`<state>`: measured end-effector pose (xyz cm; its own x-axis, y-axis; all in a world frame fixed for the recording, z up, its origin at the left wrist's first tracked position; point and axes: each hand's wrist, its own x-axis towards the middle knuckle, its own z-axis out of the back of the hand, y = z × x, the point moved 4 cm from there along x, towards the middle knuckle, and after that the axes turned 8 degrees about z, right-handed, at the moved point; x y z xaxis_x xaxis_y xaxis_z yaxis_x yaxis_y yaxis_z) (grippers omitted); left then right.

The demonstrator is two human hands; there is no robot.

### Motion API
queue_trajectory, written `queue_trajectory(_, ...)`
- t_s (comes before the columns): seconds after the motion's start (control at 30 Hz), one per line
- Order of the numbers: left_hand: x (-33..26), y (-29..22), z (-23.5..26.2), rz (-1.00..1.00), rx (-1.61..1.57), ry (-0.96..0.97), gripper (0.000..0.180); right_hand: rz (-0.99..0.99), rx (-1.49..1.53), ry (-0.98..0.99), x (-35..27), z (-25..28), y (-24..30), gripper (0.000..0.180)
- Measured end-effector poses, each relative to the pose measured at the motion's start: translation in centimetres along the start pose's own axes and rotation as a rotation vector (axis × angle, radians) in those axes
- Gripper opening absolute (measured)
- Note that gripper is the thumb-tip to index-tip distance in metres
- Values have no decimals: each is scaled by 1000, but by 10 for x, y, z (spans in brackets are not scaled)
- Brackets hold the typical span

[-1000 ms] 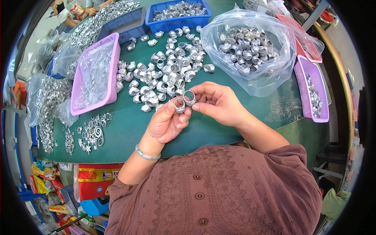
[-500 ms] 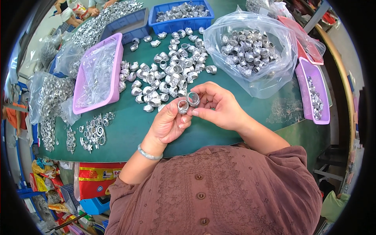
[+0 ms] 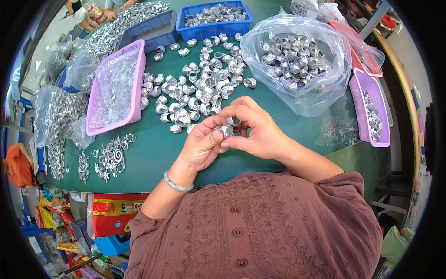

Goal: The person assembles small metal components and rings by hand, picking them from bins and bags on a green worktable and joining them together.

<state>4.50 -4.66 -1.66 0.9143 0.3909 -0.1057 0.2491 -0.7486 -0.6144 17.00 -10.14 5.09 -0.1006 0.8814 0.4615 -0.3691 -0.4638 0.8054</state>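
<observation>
My left hand pinches a silver-coloured metal ring between thumb and fingers. Close against it, my right hand grips a second metal ring, partly covered by the fingers. Both hands meet above the near part of the green table. Just beyond them spreads a loose pile of chunky silver rings. To the right of the pile, an opened clear plastic bag holds many similar rings.
A pink tray with plastic bags lies left, beside small metal pieces. Two blue bins stand at the back. A purple basket sits on the right edge. Another person's hand shows far left.
Both rings have been turned in my fingers, so their openings no longer face up as before. An orange-clothed figure has come further into view at the far left.
</observation>
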Motion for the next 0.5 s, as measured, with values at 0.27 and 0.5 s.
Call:
queue_trajectory(0.27, 1, -1, -8, -21, 46, -77, 29, 20, 54, -1, 0, 1, -2, 42)
queue_trajectory(0.5, -1, -2, -9, -18, 48, -48, 39, -36, 67, 11, -1, 2, -5, 33)
